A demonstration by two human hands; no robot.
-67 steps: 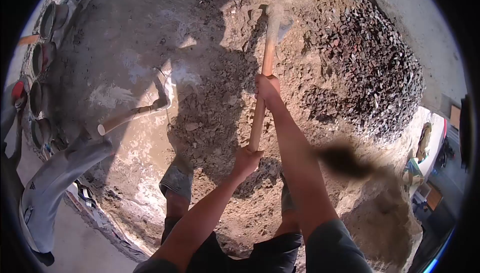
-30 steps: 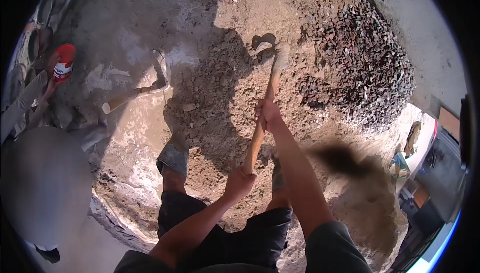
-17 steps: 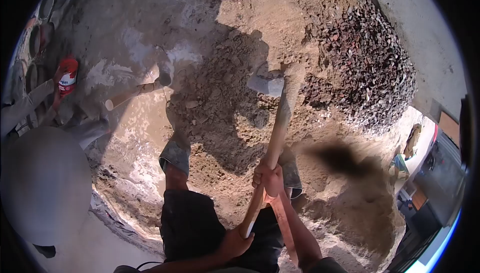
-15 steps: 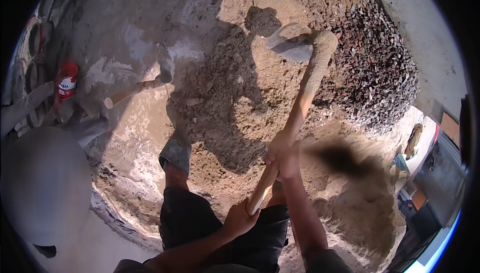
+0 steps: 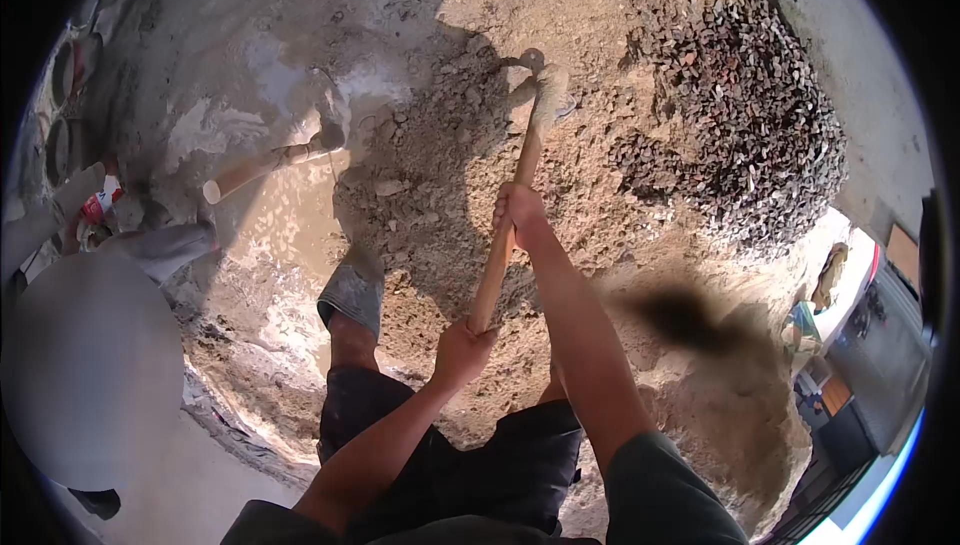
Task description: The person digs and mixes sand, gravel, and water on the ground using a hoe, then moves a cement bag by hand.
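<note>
- On my feed, the right hand (image 5: 525, 213) is wrapped round the wooden shaft of a hoe (image 5: 497, 270), the upper of two holds.
- Left hand (image 5: 465, 353) is clenched on the same shaft, lower down, at its near end.
- The hoe runs up and away from both fists, its soil-caked head (image 5: 550, 85) beyond the right one; I can't tell whether the blade is in the ground or just over it.
- Loose soil (image 5: 590, 170) spreads ahead of and to either side of the grip — part sunlit, part under shadow.
- Dark gravel (image 5: 745, 125) is heaped to the right of the right hand, well apart from it.
- Left of the grip, a second hoe (image 5: 250, 173) lies on wet, pale-smeared ground, handle end nearer the edge of my view.
- Nearer me than that, left of the left hand, I have a boot (image 5: 352, 295) planted on the soil.
- Far left of both hands: another person (image 5: 165, 250), partly blurred, with a red-and-white container (image 5: 102, 202) close by.
</note>
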